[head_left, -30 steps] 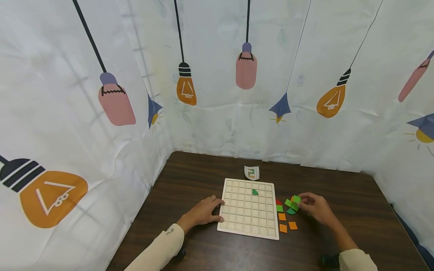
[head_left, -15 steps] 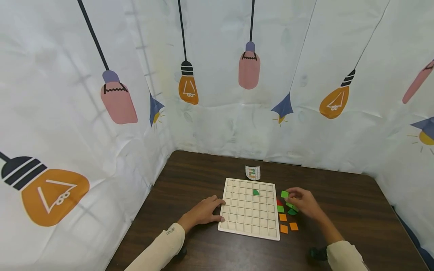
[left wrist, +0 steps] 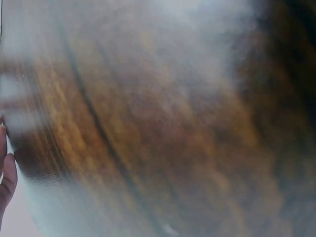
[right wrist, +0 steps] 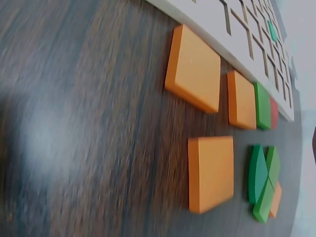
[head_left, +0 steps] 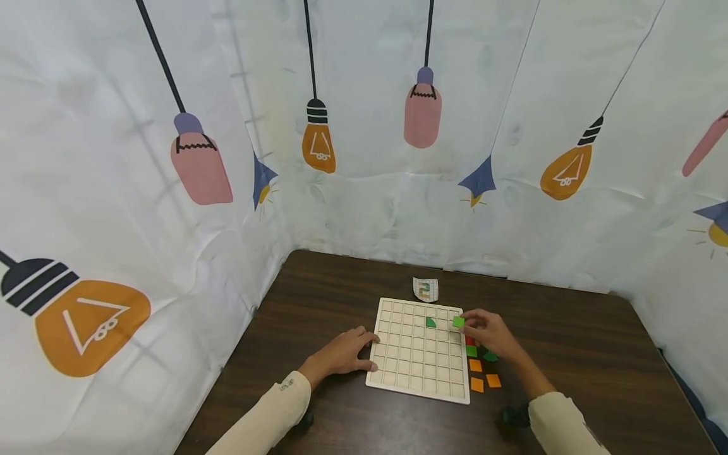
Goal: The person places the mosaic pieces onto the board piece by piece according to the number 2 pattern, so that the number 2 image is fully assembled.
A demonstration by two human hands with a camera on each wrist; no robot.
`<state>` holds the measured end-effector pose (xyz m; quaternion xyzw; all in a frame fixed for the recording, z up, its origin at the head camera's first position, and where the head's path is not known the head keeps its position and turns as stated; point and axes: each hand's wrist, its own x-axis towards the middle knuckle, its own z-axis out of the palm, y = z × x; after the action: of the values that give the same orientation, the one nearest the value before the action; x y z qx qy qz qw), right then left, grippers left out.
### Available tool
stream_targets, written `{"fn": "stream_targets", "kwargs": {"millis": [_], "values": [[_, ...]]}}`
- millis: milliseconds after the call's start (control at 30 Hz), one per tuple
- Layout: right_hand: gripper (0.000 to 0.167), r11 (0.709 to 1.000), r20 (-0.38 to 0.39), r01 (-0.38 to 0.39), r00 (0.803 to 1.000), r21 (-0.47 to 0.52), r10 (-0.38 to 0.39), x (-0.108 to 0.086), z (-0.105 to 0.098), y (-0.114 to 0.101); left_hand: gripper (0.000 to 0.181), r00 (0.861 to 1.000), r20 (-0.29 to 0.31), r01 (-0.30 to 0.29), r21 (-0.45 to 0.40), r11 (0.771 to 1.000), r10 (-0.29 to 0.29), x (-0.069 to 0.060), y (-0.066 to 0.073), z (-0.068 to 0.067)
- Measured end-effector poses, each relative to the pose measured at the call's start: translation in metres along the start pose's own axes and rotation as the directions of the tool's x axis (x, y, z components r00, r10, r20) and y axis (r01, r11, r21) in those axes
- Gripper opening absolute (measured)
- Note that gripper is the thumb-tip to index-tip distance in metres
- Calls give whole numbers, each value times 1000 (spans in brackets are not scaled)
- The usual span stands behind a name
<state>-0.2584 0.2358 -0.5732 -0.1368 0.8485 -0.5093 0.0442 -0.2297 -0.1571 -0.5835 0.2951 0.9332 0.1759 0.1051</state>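
My right hand point(head_left: 492, 332) pinches a light green square tile point(head_left: 458, 322) over the right edge of a pale gridded board point(head_left: 412, 363), near its far corner. Whether the tile touches the board I cannot tell. One dark green quarter-circle tile point(head_left: 430, 322) lies in a cell of the board's far part. At the board's left edge rests my left hand point(head_left: 339, 354), with thumb and fingers spread apart on the rim. The left wrist view shows only some fingertips point(left wrist: 7, 180) at its left border. My right hand is almost wholly outside the right wrist view.
Orange square tiles point(right wrist: 197, 69), a green tile point(right wrist: 262, 105) and a red tile point(right wrist: 274, 112) lie along the board's right side. Dark green and light green pieces point(right wrist: 257, 173) cluster farther off. A small printed card point(head_left: 425, 289) lies beyond the board on the brown table point(head_left: 341, 278).
My right hand has lifted the light green square tile from the loose pieces and carried it left to the board's edge. The left hand stays in place.
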Motion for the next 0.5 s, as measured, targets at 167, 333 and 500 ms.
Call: {"fn": "stream_targets", "kwargs": {"millis": [167, 333, 500], "values": [[29, 1000, 40, 11, 999, 20, -12, 5, 10, -6, 63, 1000, 10, 12, 6, 1000, -12, 1, 0, 1], [31, 1000, 80, 9, 997, 20, -11, 15, 17, -1, 63, 1000, 15, 18, 14, 1000, -19, 1, 1, 0], [33, 1000, 95, 3, 995, 25, -6, 23, 25, -3, 63, 1000, 18, 25, 19, 1000, -25, 1, 1, 1]]}}
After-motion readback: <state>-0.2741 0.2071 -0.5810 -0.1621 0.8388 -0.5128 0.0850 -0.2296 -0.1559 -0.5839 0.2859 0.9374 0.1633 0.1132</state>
